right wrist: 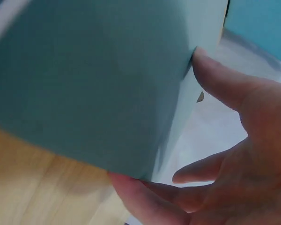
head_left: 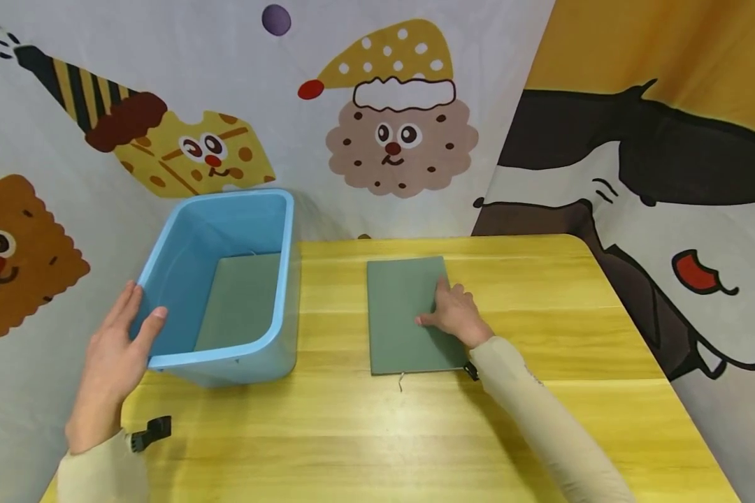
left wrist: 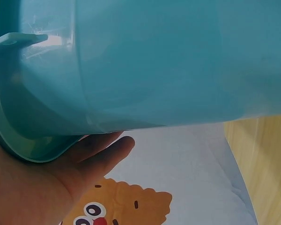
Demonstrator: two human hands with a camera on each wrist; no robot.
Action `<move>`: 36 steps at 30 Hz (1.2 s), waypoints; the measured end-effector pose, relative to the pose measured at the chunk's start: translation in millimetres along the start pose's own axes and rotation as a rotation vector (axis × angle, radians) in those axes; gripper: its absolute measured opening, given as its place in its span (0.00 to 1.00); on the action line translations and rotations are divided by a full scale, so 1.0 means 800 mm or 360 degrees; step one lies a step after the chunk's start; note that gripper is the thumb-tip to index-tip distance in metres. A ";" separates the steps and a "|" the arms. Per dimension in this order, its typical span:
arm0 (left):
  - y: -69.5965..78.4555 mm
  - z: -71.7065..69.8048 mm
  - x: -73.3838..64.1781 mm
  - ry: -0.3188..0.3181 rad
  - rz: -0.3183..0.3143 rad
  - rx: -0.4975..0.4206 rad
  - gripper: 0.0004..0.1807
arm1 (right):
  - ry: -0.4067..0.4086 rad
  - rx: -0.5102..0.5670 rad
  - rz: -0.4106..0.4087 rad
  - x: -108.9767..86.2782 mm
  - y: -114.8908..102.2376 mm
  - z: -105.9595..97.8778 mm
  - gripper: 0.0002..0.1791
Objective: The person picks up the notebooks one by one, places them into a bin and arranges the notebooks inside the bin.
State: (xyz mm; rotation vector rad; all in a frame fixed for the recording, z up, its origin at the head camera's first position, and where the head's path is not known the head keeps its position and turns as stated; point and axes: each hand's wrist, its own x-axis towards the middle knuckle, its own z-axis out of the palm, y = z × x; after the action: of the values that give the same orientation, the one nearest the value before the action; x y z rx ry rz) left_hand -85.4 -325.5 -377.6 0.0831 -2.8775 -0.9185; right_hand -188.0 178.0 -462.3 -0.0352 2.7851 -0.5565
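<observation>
A grey-green notebook lies flat on the table, with a thin ribbon sticking out at its near edge. My right hand holds it at the right side. In the right wrist view the thumb touches the cover, while the fingers are at the edge, their tips partly hidden. At the left stands a light blue plastic bin, whose left rim my left hand grips with the thumb over the inner side. Inside the bin lies a similar grey-green notebook.
The yellow wood-grain table ends at a cloth backdrop printed with cartoon figures. Bare tabletop lies between the bin and the notebook. Each wrist bears a black strap, such as the left strap.
</observation>
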 end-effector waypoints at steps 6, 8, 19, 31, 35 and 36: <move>0.007 0.004 0.003 0.0013 0.0008 0.0030 0.38 | 0.0081 -0.0087 -0.0085 -0.026 0.008 0.006 0.64; 0.009 0.004 0.004 0.0014 0.0019 0.0026 0.38 | 0.0067 -0.0079 -0.0135 -0.041 0.017 0.009 0.64; 0.006 -0.002 0.004 0.0007 0.0013 0.0024 0.38 | -0.0160 -0.0102 -0.0389 -0.085 0.051 0.018 0.68; 0.002 0.002 0.002 0.0009 -0.0032 0.0057 0.38 | -0.0185 -0.0124 -0.0488 -0.072 0.072 0.005 0.60; 0.001 0.003 0.001 0.0012 -0.0035 0.0044 0.38 | -0.0248 -0.0101 -0.0494 -0.062 0.086 -0.010 0.51; 0.001 0.002 0.001 0.0012 -0.0034 0.0038 0.38 | -0.0274 -0.0080 -0.0497 -0.059 0.088 -0.013 0.50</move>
State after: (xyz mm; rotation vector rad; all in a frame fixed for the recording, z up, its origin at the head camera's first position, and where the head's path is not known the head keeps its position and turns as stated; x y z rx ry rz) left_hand -86.6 -323.7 -378.3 0.1193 -2.8863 -0.8857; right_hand -143.5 250.7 -465.9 -0.5112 2.6383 -0.5275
